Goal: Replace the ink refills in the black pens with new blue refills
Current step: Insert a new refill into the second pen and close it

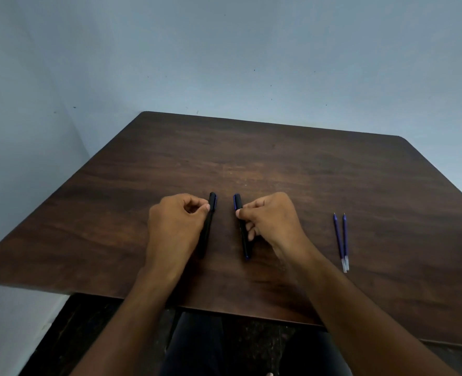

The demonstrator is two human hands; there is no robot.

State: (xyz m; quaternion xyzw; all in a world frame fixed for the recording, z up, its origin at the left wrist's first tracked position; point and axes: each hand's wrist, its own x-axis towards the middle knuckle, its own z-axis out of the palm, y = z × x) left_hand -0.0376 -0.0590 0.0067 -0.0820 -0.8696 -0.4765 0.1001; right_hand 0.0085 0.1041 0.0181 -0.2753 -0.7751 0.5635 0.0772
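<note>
Two capped black pens lie side by side on the dark wooden table [278, 164], pointing away from me. My left hand [174, 226] pinches the left pen [209, 221] near its cap, covering part of its barrel. My right hand [271, 221] grips the right pen [242, 229] just below its cap with thumb and fingers. Both pens still rest on the table. Two blue refills [341, 240] lie parallel to the right of my right hand, untouched, their clear ends toward me.
The table stands in a corner against pale blue walls [224, 63]. Its near edge [224, 308] runs just above my lap, and a dark floor shows below.
</note>
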